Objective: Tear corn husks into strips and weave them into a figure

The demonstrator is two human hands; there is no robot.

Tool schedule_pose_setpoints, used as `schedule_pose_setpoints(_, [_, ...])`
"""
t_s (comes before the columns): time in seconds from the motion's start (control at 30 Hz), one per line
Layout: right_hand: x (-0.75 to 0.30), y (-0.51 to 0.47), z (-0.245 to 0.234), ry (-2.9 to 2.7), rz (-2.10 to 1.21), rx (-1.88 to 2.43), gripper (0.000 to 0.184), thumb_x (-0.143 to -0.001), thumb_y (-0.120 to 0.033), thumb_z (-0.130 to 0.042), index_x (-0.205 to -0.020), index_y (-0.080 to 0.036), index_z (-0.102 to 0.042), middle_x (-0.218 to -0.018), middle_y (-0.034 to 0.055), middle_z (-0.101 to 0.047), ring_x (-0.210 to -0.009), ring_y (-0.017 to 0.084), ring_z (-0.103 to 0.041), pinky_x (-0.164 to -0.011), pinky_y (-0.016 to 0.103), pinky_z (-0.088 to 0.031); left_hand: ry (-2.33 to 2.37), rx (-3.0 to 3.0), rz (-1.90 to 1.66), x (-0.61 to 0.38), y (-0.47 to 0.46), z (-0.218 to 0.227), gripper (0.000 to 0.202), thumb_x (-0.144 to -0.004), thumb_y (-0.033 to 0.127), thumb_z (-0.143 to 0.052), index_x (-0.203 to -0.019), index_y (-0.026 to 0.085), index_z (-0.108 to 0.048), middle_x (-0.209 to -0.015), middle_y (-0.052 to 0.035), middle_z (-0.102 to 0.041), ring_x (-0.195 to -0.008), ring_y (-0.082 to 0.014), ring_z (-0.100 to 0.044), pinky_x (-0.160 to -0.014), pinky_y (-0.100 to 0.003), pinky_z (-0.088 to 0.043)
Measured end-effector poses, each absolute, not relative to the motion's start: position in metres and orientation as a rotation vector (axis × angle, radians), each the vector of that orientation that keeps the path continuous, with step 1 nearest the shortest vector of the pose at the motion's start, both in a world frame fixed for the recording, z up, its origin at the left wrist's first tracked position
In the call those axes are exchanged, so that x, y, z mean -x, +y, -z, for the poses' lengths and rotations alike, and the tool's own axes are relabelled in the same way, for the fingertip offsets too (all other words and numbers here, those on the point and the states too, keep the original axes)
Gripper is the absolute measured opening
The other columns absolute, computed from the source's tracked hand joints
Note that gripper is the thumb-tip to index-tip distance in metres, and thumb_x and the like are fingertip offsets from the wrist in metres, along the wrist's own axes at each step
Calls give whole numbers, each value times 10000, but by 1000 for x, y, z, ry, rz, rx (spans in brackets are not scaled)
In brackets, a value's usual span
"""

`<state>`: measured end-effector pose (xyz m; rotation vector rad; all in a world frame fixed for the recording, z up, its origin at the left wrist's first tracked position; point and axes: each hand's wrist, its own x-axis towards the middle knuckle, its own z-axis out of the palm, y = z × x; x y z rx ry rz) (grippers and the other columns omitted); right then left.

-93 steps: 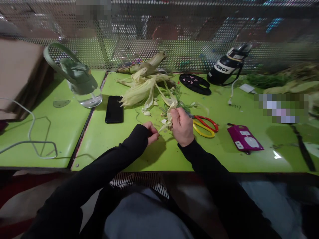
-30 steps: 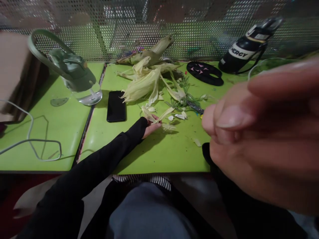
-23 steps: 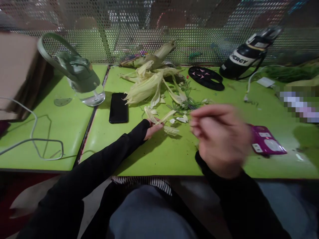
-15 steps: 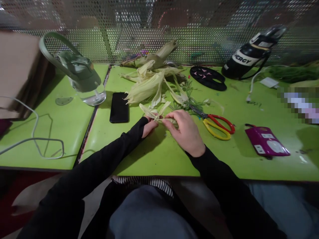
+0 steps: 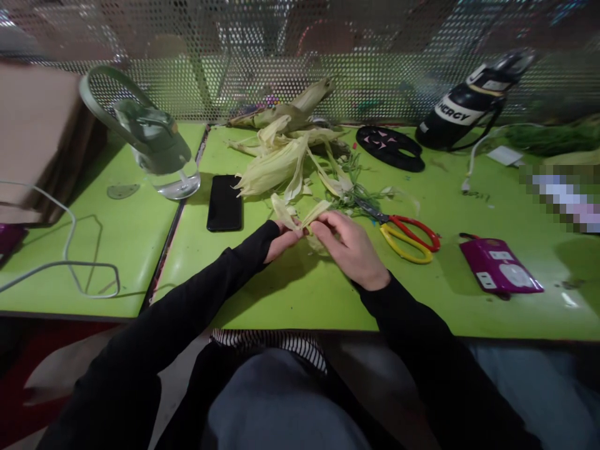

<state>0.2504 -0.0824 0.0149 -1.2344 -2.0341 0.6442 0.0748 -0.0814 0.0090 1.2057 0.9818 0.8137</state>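
Pale strips of corn husk (image 5: 315, 213) fan out between my two hands, just above the near part of the green table. My left hand (image 5: 282, 242) pinches the husk from the left, its sleeve pulled up over the knuckles. From the right, my right hand (image 5: 349, 247) grips the same husk between thumb and fingers. The fingertips nearly meet, and the piece of husk between them is partly hidden. Right behind my hands lies a heap of larger corn husks (image 5: 274, 165). Scissors (image 5: 407, 234) with red and yellow handles rest beside my right hand.
A phone (image 5: 225, 203) lies left of the husks, beside a green water bottle (image 5: 157, 140). Further right are a black palette-shaped tray (image 5: 390, 149), a black bottle (image 5: 464, 106) and a purple power strip (image 5: 501, 265). A perforated metal screen (image 5: 262, 56) closes off the back.
The husk strips between my hands have shifted slightly right and now stand in a V. My right hand has turned a little, and a husk piece shows below the fingers.
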Motion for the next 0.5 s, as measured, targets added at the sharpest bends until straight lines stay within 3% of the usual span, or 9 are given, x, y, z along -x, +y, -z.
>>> schedule_pose_setpoints(0.13, [-245,-82,-7,-1863,-686,1211,328,-940,-492,-544,-795,-202,-595,-841,48,-655,-760,177,-611,-653,304,-462,996,-1190,-721,-78,-87,-8,388,-974,409,-401,-653,192,-399,-521,66,-274,-421,-52,-200,-430,-234,-152])
schedule_pose_setpoints(0.3, [-236,-91,1,-1750,-533,1206,229,-965,-400,-526,-828,-226,-582,-819,37,-714,-744,176,-670,-672,306,-491,997,-1077,-751,-78,-89,-12,395,-986,416,-332,-884,158,-613,-570,58,-316,-392,-44,-194,-418,-226,-122])
schedule_pose_setpoints(0.5, [-235,-97,-2,-1737,-431,1283,253,-967,-412,-504,-817,-228,-590,-688,6,-635,-601,149,-558,-598,295,-444,1007,-946,-803,-78,-93,-15,403,-953,484,-414,-969,160,-653,-544,77,-193,-412,-60,-143,-413,-217,-130])
